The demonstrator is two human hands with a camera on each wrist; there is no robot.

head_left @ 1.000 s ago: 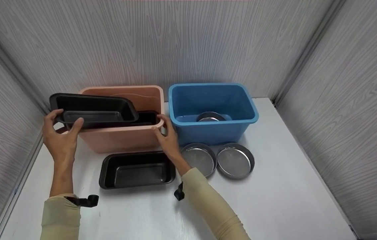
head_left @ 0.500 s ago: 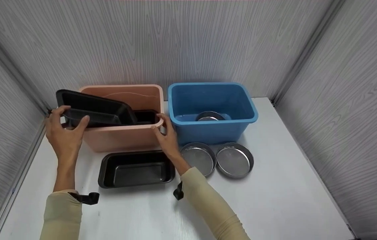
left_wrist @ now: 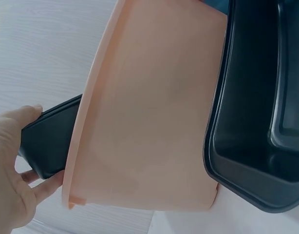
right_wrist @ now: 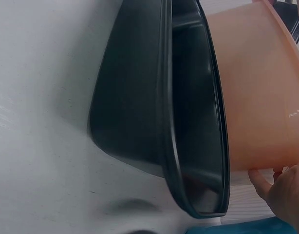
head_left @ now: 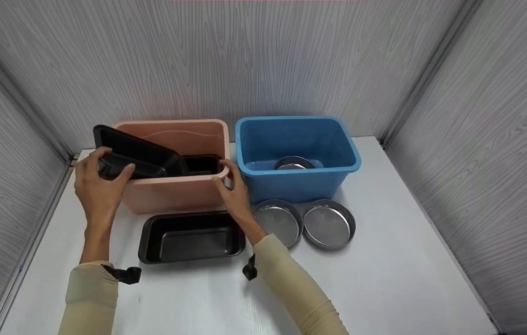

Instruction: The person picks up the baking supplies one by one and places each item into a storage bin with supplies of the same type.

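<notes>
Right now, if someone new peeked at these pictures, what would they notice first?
Two big plastic tubs at the back of the white table: a pink tub and a blue tub side by side. The left hand holds a black loaf pan tilted into the pink tub while the right hand grips that tub's rim. In front lie another black loaf pan and two round metal pans.
</notes>
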